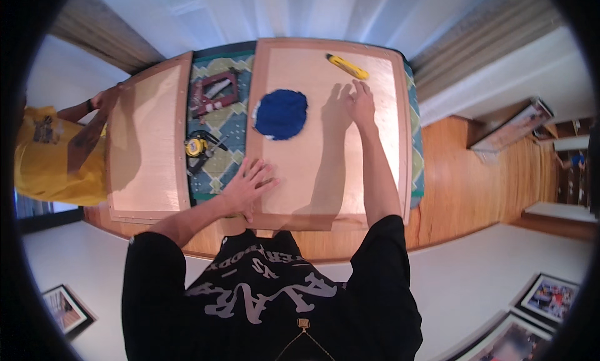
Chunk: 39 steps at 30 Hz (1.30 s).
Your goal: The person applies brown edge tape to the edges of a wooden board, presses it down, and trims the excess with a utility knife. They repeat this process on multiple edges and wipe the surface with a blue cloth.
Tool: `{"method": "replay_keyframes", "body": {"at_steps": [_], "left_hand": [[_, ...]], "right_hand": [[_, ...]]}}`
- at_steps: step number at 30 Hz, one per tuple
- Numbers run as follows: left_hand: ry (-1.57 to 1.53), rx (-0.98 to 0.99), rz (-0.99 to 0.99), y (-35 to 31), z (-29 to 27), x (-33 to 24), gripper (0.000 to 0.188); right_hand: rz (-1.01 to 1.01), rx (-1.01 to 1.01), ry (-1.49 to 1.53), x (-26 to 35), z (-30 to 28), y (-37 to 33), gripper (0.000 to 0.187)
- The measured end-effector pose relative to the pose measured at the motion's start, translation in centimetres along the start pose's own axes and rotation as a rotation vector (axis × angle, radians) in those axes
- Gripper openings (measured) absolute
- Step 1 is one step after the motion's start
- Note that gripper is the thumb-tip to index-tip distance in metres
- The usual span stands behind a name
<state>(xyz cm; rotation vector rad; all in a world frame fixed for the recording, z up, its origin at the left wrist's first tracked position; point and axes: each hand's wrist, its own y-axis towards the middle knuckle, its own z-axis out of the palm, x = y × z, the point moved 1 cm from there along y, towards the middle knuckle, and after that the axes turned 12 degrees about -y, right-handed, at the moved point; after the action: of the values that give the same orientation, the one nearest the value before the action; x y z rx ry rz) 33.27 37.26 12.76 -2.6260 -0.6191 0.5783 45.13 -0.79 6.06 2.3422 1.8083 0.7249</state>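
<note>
A pale wooden panel with a darker flat border (325,221) lies in front of me. My left hand (249,185) rests at its near left part, fingers spread and holding nothing. My right hand (360,105) is over its right half, fingers apart and nothing in them. Just beyond those fingertips lies a yellow utility knife (349,67) with a black end; I cannot tell whether they touch it. Left of the middle lies a roundish dark blue cloth (280,115) with ragged, whitish edges.
A green and blue patterned cover (215,66) shows between the panels. On it sit a dark red staple gun (214,94), a yellow and black tape measure (196,146) and a black tool. A person in a yellow shirt (62,158) stands at the second bordered panel (149,142), on the left.
</note>
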Motion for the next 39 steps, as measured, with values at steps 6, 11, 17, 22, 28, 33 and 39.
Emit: {"method": "replay_keyframes", "body": {"at_steps": [6, 11, 17, 22, 28, 33, 39], "left_hand": [[-0.141, -0.025, -0.21, -1.3, 0.9, 0.4, 0.138], [-0.32, -0.138, -0.087, -0.8, 1.3, 2.1, 0.135], [-0.483, -0.205, 0.03, -0.9, 2.3, 4.1, 0.13], [-0.337, -0.175, -0.019, -0.5, 0.4, 1.4, 0.123], [-0.713, -0.368, -0.333, -5.1, 4.3, -1.1, 0.099], [-0.776, -0.449, -0.248, -8.4, 9.4, 0.3, 0.08], [-0.698, -0.137, -0.275, -7.8, 7.2, 1.7, 0.068]], "right_hand": [[-0.065, -0.071, -0.494, 1.5, 6.8, 7.1, 0.045], [0.043, 0.137, -0.438, 1.5, 5.6, 6.2, 0.045], [0.589, 0.123, 0.726, 5.0, 2.5, -4.4, 0.028], [0.792, -0.01, 1.432, 8.7, -8.0, -17.7, 0.024], [1.184, -0.138, 1.289, 13.1, -10.2, -31.0, 0.022], [1.218, -0.167, 1.313, 19.0, -7.7, -35.4, 0.024], [0.904, 0.118, 1.154, 24.3, -10.2, -36.2, 0.035]]}}
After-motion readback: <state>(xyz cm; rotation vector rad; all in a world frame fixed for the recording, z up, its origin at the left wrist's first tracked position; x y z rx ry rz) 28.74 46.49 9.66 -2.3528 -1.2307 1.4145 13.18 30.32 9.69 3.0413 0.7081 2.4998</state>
